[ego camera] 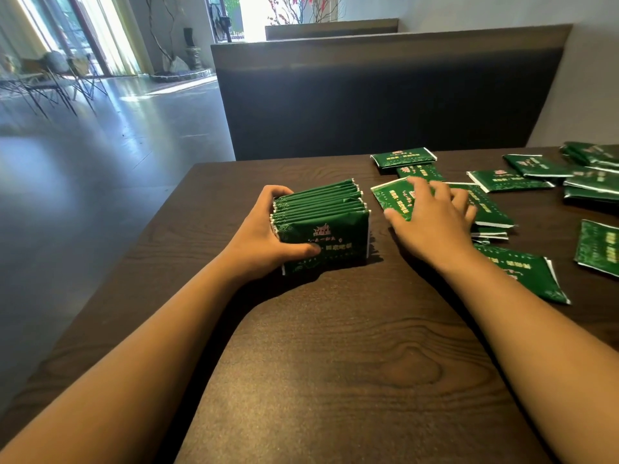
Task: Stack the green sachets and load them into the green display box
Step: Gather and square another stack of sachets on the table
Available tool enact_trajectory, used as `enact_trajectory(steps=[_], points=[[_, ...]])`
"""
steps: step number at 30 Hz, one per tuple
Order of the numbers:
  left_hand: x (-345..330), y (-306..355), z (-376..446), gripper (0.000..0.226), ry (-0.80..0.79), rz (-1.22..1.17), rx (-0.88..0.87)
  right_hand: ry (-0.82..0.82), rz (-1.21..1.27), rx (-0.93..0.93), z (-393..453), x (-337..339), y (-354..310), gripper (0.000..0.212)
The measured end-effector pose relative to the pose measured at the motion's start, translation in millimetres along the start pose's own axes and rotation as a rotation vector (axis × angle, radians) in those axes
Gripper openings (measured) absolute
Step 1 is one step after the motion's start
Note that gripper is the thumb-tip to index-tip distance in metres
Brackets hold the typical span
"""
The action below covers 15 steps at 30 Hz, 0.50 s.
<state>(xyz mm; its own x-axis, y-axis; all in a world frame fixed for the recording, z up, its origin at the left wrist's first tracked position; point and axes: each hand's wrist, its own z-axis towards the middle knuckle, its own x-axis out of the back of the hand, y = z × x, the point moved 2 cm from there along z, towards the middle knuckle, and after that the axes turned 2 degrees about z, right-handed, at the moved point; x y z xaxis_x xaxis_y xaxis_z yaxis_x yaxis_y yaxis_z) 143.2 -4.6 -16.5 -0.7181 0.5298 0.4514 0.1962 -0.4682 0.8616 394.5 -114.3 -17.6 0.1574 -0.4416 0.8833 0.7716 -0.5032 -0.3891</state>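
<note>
Left hand (268, 229) grips the stack (321, 226) by its ends. Right hand (432, 216), fingers spread, presses a loose sachet (390, 197). Sachets look light, slick, floppy: pinch edges, clamp stack ends.

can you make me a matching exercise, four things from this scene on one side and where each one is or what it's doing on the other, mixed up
Things:
1. left hand
2. right hand
3. stack of green sachets
4. bench seat back

States:
A. stands on edge on the wooden table
B. lies on loose sachets with fingers spread
C. stands beyond the table's far edge
D. grips the stack from its left side

Pairs: 1-D, 2-B, 3-A, 4-C
</note>
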Motion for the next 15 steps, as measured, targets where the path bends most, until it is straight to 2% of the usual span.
enact_trajectory(steps=[2, 5, 9, 13, 15], points=[[0.5, -0.2, 1.0, 0.073, 0.008, 0.017, 0.001, -0.047, -0.123, -0.003, 1.2, -4.9, 2.6, 0.059], [0.6, -0.6, 1.8, 0.074, 0.028, 0.038, -0.003, -0.015, -0.175, 0.039, 1.9, -3.1, -2.8, 0.045], [0.8, -1.5, 2.3, 0.075, 0.077, 0.079, -0.012, 0.058, -0.028, 0.112, -0.3, 0.7, -9.5, 0.04], [1.1, -3.4, 3.8, 0.075, 0.107, 0.095, -0.014, 0.119, 0.159, 0.202, 0.2, 1.9, -10.1, 0.025], [0.4, -5.3, 4.7, 0.076, 0.128, 0.099, -0.006, 0.164, 0.26, 0.231, 0.3, 3.6, -11.3, 0.027]])
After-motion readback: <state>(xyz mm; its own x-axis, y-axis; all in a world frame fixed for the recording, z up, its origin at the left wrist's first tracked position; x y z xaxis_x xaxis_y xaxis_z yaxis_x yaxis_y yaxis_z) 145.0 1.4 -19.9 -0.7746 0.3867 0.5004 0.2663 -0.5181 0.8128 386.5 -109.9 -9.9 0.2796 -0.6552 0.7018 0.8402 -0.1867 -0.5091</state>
